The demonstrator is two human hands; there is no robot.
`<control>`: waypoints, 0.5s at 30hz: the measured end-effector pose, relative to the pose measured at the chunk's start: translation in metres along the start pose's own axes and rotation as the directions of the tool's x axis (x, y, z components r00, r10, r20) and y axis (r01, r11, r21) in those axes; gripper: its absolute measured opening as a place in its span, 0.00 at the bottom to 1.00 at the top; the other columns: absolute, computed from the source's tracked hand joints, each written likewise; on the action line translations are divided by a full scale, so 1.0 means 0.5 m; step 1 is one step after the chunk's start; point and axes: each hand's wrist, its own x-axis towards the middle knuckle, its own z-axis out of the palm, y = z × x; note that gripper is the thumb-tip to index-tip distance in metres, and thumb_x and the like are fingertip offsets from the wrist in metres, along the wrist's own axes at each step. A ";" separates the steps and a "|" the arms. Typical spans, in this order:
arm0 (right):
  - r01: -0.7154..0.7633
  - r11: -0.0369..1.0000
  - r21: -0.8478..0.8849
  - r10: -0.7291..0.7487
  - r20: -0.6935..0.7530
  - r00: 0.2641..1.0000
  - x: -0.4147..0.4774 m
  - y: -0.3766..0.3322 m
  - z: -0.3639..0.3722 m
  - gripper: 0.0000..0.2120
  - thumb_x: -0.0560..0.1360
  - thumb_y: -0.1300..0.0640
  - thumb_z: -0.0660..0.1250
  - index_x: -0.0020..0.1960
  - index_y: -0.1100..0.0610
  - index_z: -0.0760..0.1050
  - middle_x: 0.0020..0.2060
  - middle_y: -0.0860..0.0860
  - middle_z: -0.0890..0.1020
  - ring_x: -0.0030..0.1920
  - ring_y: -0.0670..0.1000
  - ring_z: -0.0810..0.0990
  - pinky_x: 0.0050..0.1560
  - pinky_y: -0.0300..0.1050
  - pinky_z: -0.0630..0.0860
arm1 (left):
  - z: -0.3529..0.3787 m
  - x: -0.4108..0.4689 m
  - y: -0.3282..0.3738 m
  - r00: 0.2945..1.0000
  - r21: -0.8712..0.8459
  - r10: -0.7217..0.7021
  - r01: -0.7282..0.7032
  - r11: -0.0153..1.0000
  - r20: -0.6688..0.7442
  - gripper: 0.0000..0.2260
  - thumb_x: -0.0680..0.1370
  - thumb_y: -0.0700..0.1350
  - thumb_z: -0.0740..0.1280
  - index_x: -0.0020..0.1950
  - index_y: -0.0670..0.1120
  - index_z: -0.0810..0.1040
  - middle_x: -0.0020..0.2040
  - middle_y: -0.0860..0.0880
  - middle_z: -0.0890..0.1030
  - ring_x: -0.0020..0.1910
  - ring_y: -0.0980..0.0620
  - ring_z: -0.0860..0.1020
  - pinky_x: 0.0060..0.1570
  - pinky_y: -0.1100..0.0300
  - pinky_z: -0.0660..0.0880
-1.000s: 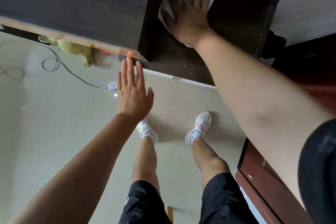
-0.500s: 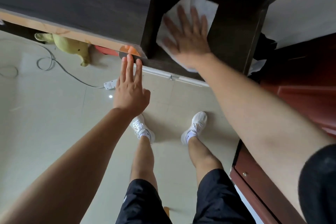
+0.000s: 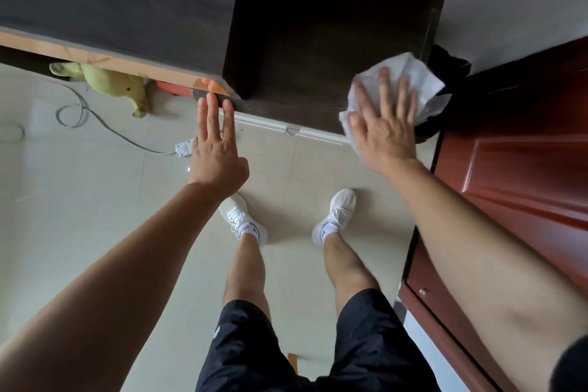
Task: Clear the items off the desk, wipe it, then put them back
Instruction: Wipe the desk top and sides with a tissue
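A green plush toy (image 3: 108,83) and a grey cable (image 3: 95,118) lie on the floor at the left, by the bench. My left grip (image 3: 216,149) is flat with straight fingers, the tips touching the front edge of the dark bench (image 3: 302,57) and holding nothing. Farther right, my right grip (image 3: 381,124) lies spread and flat on the white wipe (image 3: 416,73), pressing it onto the bench top near the front right corner. I judge the wipe light, thin and soft. It will bunch and slide under my palm, so broad pressure suits it, or a pinch on a gathered fold to lift it. I can read no writing; the marks on my socks (image 3: 251,229) are too small.
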 end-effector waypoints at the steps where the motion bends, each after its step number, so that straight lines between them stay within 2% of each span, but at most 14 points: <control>1: -0.034 0.999 0.005 0.033 0.012 0.999 0.004 0.025 -0.008 0.29 0.84 0.39 0.45 0.82 0.46 0.49 0.82 0.59 0.46 0.80 0.68 0.43 0.77 0.69 0.45 | -0.002 -0.001 -0.002 1.000 0.010 0.006 -0.006 1.000 0.009 0.44 0.70 0.38 0.63 0.80 0.46 0.41 0.81 0.45 0.37 0.79 0.43 0.36 0.76 0.41 0.55; 3: -0.114 0.993 0.011 0.113 0.018 0.993 0.033 0.034 -0.020 0.30 0.84 0.39 0.44 0.82 0.47 0.47 0.81 0.61 0.45 0.79 0.68 0.41 0.78 0.68 0.46 | -0.007 -0.001 -0.006 1.000 0.029 0.016 -0.016 0.999 0.020 0.45 0.70 0.39 0.64 0.81 0.45 0.41 0.81 0.45 0.36 0.79 0.43 0.35 0.77 0.42 0.55; 6: -0.242 0.965 0.100 0.245 -0.017 0.969 0.116 -0.031 -0.042 0.30 0.83 0.37 0.43 0.82 0.45 0.45 0.81 0.59 0.44 0.80 0.65 0.41 0.78 0.66 0.42 | -0.008 0.000 -0.007 1.000 0.044 0.016 -0.017 0.999 0.027 0.45 0.71 0.39 0.65 0.81 0.46 0.41 0.81 0.45 0.36 0.79 0.44 0.35 0.76 0.43 0.57; 8: -0.150 0.981 0.123 0.153 -0.017 0.988 0.179 -0.102 -0.053 0.31 0.82 0.36 0.41 0.82 0.45 0.42 0.81 0.57 0.41 0.80 0.64 0.38 0.78 0.64 0.37 | -0.009 0.001 -0.008 1.000 0.050 0.015 -0.016 0.999 0.026 0.46 0.71 0.40 0.66 0.81 0.46 0.41 0.81 0.45 0.36 0.79 0.44 0.35 0.75 0.42 0.60; 11: 0.028 0.993 0.118 -0.027 -0.013 1.000 0.246 -0.199 -0.070 0.31 0.82 0.36 0.43 0.82 0.45 0.43 0.82 0.57 0.41 0.80 0.63 0.37 0.78 0.63 0.37 | -0.012 0.000 -0.011 0.999 0.047 0.019 -0.020 0.999 0.031 0.46 0.69 0.40 0.66 0.81 0.46 0.41 0.81 0.45 0.36 0.79 0.45 0.35 0.72 0.44 0.64; 15: 0.077 0.984 0.161 -0.080 0.017 0.997 0.312 -0.261 -0.092 0.31 0.82 0.39 0.49 0.82 0.44 0.45 0.81 0.59 0.41 0.79 0.65 0.36 0.77 0.64 0.35 | -0.018 0.002 -0.018 0.998 0.071 0.040 -0.043 0.997 0.040 0.47 0.69 0.40 0.66 0.81 0.46 0.41 0.81 0.45 0.35 0.79 0.45 0.35 0.69 0.46 0.66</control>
